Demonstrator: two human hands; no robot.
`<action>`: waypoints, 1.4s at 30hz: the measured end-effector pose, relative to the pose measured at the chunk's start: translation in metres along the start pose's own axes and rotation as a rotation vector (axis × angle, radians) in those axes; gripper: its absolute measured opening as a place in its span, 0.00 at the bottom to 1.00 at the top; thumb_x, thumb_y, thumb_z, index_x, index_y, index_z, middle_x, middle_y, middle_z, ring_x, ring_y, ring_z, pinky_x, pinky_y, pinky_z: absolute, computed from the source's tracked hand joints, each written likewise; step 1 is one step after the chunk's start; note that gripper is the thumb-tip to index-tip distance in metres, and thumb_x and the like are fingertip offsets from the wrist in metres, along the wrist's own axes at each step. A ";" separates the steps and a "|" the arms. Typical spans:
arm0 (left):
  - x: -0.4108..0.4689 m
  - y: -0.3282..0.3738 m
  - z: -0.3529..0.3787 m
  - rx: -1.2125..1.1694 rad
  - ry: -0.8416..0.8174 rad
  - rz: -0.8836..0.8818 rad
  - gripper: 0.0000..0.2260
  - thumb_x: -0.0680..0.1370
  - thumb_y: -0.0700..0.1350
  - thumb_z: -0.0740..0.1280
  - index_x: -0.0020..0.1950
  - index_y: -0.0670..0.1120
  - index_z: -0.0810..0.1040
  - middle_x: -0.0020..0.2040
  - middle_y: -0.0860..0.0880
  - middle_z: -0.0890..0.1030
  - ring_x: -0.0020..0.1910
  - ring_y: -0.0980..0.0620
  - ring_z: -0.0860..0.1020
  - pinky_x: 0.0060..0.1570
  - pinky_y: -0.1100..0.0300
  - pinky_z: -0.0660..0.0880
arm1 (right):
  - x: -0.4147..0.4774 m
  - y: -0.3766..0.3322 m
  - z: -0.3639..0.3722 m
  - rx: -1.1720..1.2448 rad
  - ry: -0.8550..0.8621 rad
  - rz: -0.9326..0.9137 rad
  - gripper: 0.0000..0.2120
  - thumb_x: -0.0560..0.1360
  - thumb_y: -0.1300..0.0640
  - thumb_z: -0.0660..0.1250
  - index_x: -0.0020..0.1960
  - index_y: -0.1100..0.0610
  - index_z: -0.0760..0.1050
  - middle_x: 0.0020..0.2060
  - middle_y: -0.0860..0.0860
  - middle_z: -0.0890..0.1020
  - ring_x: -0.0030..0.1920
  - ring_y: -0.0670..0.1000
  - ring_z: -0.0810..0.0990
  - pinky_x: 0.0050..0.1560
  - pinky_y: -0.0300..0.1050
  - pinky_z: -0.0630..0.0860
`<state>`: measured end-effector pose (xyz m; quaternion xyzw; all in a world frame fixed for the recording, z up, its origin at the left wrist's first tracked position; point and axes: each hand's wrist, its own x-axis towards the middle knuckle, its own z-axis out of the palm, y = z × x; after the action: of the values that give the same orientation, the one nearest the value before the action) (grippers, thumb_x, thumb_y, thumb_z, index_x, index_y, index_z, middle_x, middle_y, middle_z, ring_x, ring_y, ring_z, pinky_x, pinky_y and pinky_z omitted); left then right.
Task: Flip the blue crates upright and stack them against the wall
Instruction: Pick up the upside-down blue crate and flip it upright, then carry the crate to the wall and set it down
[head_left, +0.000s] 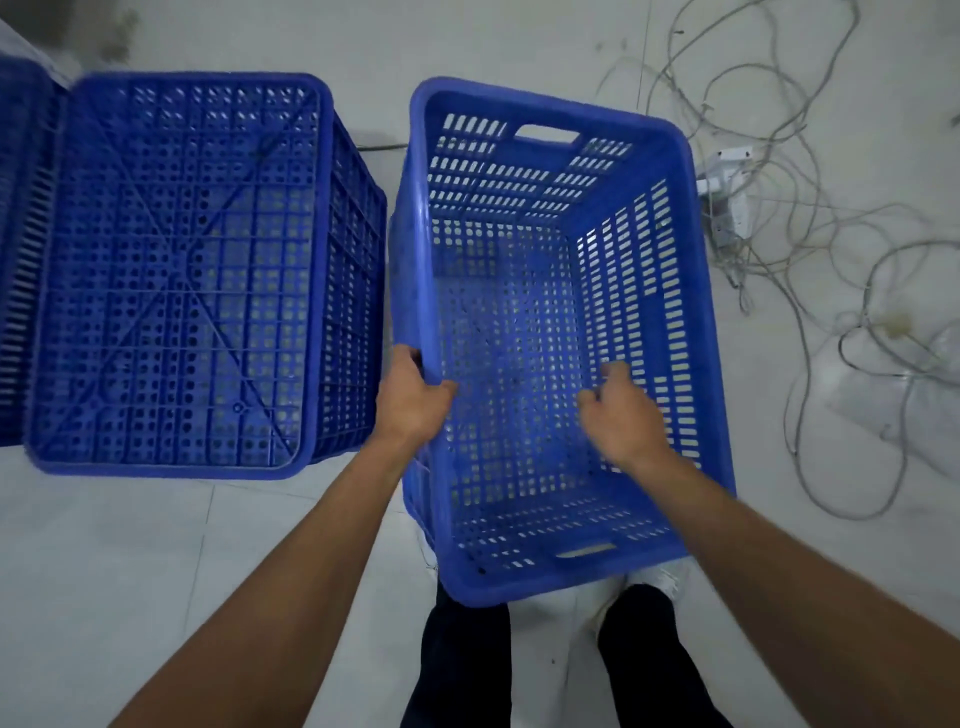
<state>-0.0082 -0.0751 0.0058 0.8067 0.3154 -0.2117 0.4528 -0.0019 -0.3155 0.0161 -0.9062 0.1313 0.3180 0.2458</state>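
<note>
Our left hand (413, 395) is gripping the left rim of the upright blue crate (509, 312), fingers curling over its edge and thumb inside. Our right hand (621, 415) is hovering inside the same crate just beside its right wall, fingers curled; we cannot tell whether they are touching it. This crate is standing open side up on the pale floor (130, 545) in front of our legs. Just beside it on the left, an upside-down blue crate (171, 270) is showing its ribbed base. Loose grey cables (810, 270) are lying tangled on the right.
</note>
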 end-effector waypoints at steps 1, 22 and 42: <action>0.006 -0.003 -0.001 0.011 -0.018 -0.034 0.15 0.76 0.43 0.72 0.56 0.48 0.68 0.46 0.52 0.77 0.40 0.53 0.78 0.42 0.54 0.79 | 0.011 0.017 -0.009 -0.052 -0.013 0.030 0.22 0.81 0.51 0.57 0.71 0.61 0.61 0.41 0.56 0.80 0.36 0.57 0.78 0.37 0.50 0.74; 0.077 -0.054 0.008 0.139 -0.012 -0.355 0.12 0.80 0.40 0.65 0.62 0.43 0.70 0.60 0.41 0.77 0.54 0.39 0.78 0.56 0.42 0.79 | 0.102 0.118 -0.068 -0.197 0.079 0.151 0.16 0.77 0.54 0.64 0.59 0.62 0.66 0.53 0.62 0.78 0.51 0.65 0.78 0.46 0.51 0.70; 0.080 -0.040 -0.004 0.471 0.035 -0.185 0.17 0.78 0.45 0.67 0.63 0.40 0.69 0.53 0.41 0.78 0.48 0.41 0.79 0.48 0.45 0.80 | 0.124 0.119 -0.075 0.271 -0.041 0.314 0.09 0.75 0.53 0.70 0.45 0.55 0.70 0.49 0.55 0.79 0.48 0.57 0.82 0.44 0.55 0.82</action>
<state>0.0213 -0.0306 -0.0662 0.8610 0.3377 -0.3061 0.2255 0.0844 -0.4663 -0.0557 -0.8267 0.3073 0.3502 0.3154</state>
